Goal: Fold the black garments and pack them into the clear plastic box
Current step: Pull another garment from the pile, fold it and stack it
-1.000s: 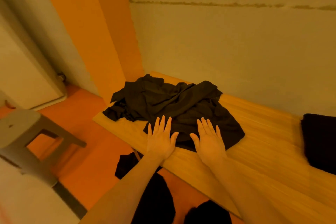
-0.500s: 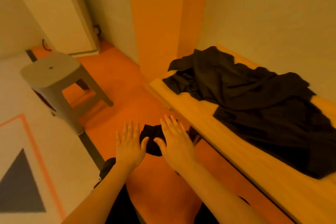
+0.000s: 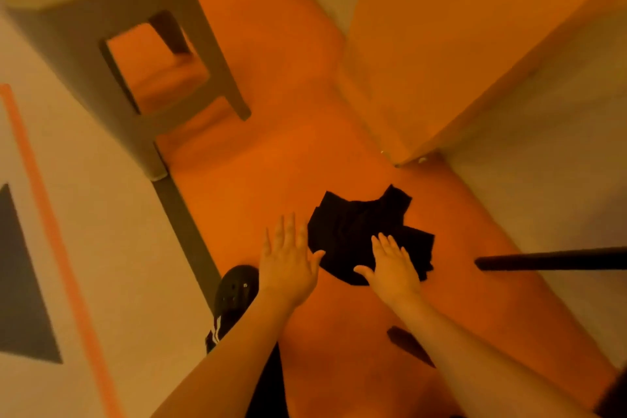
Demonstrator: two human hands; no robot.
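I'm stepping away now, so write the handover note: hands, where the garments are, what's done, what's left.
Left hand: open, fingers straight, beside the black garment, holding nothing.
Right hand: open, spread over the garment's near edge; contact cannot be told.
Garment: crumpled on the orange floor, near the grey stool.
Done: nothing visibly folded.
Left: pick it up, fold, pack. The clear box is not in view.

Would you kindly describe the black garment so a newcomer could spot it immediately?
Start at the grey stool on the orange floor, then look toward the two open hands. The black garment lies crumpled on the floor beyond them: the only dark cloth heap there.
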